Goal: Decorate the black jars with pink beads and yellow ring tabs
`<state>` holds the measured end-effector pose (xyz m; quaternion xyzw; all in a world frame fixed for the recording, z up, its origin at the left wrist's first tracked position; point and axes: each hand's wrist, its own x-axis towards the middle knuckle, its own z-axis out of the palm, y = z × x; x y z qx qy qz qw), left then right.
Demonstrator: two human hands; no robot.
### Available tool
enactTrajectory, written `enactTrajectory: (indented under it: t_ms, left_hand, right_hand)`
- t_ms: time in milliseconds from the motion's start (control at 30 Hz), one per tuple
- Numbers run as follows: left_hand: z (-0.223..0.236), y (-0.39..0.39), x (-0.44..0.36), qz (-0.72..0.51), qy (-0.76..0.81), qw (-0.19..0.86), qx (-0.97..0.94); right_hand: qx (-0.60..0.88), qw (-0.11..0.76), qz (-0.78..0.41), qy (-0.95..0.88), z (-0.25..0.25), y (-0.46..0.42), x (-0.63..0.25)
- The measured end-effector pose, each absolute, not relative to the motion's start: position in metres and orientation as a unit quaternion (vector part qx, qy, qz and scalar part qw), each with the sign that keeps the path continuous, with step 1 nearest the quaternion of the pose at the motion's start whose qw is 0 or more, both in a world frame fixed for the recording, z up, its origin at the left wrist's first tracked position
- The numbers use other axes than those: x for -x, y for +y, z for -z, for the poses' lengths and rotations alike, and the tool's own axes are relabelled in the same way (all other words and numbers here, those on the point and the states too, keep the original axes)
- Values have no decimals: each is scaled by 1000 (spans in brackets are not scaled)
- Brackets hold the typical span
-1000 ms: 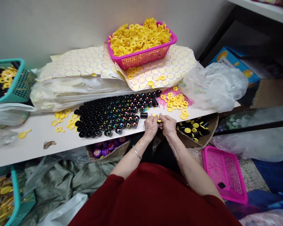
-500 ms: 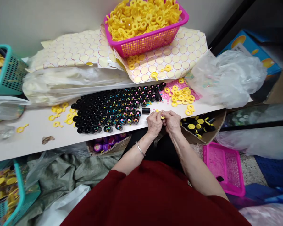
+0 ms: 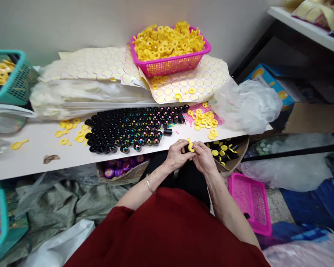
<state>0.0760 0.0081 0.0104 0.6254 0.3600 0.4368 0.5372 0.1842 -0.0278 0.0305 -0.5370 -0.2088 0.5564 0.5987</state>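
Observation:
Just off the table's front edge, my left hand [image 3: 177, 155] is closed around a small black cup [image 3: 186, 148], mostly hidden by the fingers. A yellow ring with a short tab [image 3: 191, 147] sits at the cup's right end. The fingers of my right hand [image 3: 204, 157] pinch that ring against the cup. To the left on the table, rows of black cups [image 3: 128, 128] stand upright, many with coloured beads inside. One black cup [image 3: 167, 132] lies on its side near my left hand. More yellow rings [image 3: 204, 119] are piled beyond my right hand, beside pink beads [image 3: 218, 118].
A pink basket of yellow rings [image 3: 169, 66] stands at the back on sheets of round stickers [image 3: 217, 70]. Plastic bags [image 3: 256, 102] lie at the right. Under the table edge are a cardboard box of black-and-yellow pieces [image 3: 241, 157] and a box of purple pieces [image 3: 119, 167].
Both hands have drawn back slightly from the table toward the body. The black cup and yellow ring between them now show more clearly. The camera view has shifted.

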Motion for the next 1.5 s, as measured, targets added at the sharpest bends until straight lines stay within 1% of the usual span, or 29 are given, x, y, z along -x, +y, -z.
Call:
enactTrajectory:
  t_ms: [100,167,300,500,667,767,833,933,1000,1100,1233,1333,1400,1500]
  left_hand:
    - [-27,-4,-69,-432,327,472,-695]
    - [-35,-11,-68,-436,283,462,-719]
    - [-43,-25,-71,-433,212,489,-727]
    - [-44,-40,-79,-416,177,538,-711]
    - [-40,-44,-85,-414,144,558,-705]
    - [-36,-46,-87,-400,136,577,-699]
    - [-33,-48,-88,-393,149,596,-684]
    - [-32,-51,-88,-395,170,623,-653]
    - [-33,-54,-87,-399,180,635,-636]
    - [-36,-56,-85,-395,179,648,-626]
    - [-41,-57,-82,-397,170,643,-632]
    - [-45,-58,-81,-389,182,644,-633]
    - [-47,-60,-81,-384,187,657,-621]
    - [-48,-62,-80,-376,200,698,-575]
  right_hand:
    - [516,573,-600,-212,-46,-56,-188]
    - [513,576,-601,-209,-50,-71,-188]
    - [538,593,-557,-220,-52,-91,-186]
    - [570,609,-493,-248,-50,-113,-184]
    - [556,638,-474,-243,-48,-124,-184]
    - [570,637,-449,-259,-49,-126,-183]
    - [599,641,-391,-278,-49,-128,-182]
    - [638,643,-244,-346,-52,-131,-183]
    - [656,616,-167,-403,-56,-136,-185]
    - [678,557,-117,-466,-66,-143,-188]
    - [687,483,-84,-537,-78,-149,-188]
    - [693,460,-73,-550,-80,-150,-185]
    - [696,475,-85,-532,-78,-150,-183]
    - [682,536,-132,-481,-72,-148,-181]
